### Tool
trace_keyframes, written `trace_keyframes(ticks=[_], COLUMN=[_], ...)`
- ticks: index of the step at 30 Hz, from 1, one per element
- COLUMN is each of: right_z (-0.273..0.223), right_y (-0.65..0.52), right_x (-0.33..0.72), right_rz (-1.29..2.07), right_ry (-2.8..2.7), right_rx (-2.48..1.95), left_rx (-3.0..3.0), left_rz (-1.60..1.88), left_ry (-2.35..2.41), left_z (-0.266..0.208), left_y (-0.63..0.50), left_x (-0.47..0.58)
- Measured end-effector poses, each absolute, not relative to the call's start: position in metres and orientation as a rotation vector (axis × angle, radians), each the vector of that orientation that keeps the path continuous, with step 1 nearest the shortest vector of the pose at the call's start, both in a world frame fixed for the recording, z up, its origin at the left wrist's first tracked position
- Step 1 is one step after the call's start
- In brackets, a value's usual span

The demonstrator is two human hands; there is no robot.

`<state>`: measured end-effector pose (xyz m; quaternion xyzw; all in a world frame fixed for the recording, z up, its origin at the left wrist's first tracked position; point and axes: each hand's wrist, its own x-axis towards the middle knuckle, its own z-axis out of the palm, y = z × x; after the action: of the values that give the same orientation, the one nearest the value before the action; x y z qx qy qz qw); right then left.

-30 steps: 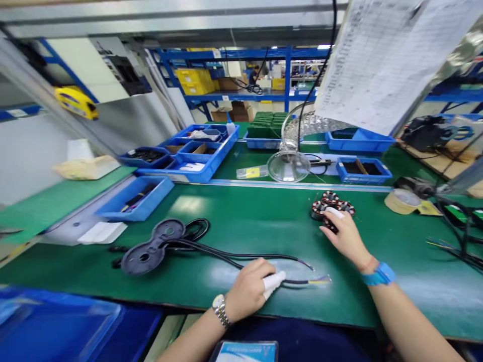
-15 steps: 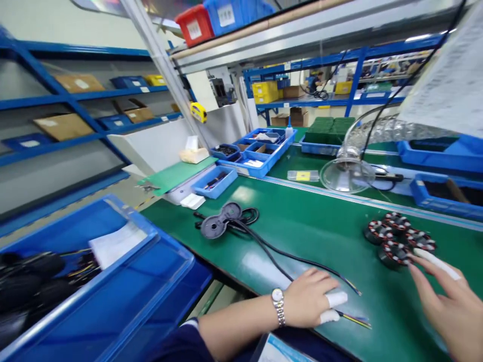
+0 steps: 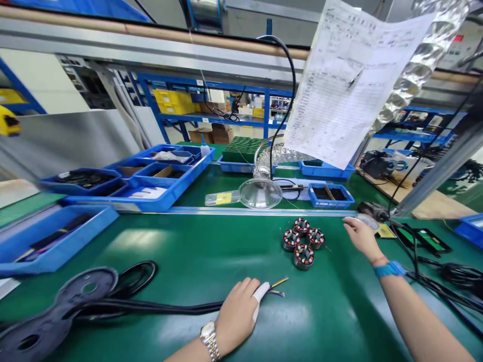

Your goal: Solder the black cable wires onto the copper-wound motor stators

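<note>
My left hand is closed over two black cables on the green bench. Their stripped ends, with thin yellow and blue wires, stick out past the white-wrapped fingers. The cables run left to a grey double-ring housing lying at the bench's near left. Several wound motor stators stand clustered ahead, between the two hands and apart from both. My right hand is stretched out over the bench at the right, fingers apart and seemingly holding nothing. It is nearest a pale rounded object, which its fingers partly overlap.
Blue parts trays stand at the left. A clear fume hood with a foil duct is behind the stators. A small blue bin sits right of it. Tangled black cables lie at the right; a paper sheet hangs above.
The view has swung right. My right hand has left the stators and reached further right. My left hand stays on the cables, whose wire ends now lie closer together.
</note>
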<state>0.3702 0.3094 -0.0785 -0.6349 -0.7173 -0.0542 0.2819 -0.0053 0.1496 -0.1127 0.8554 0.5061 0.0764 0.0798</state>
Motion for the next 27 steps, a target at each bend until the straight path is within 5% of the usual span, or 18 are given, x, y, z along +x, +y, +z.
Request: trace_keyframes(ticks=[16, 21, 27], right_z=[-0.082, -0.065, -0.011], right_y=[0.468, 0.461, 0.405], right_x=[0.395, 0.391, 0.376], right_rz=[-0.352, -0.448, -0.595], right_ry=[-2.263, -2.305, -2.267], right_rx=[-2.195, -2.153, -2.046], left_rx=[2.563, 2.391, 2.533], left_rz=[0.827, 0.579, 0.402], left_ry=[1.050, 1.142, 0.795], left_z=[-0.155, -0.160, -0.112], left_y=[0.171, 0.172, 0.166], left_x=[-0.016, -0.020, -0.022])
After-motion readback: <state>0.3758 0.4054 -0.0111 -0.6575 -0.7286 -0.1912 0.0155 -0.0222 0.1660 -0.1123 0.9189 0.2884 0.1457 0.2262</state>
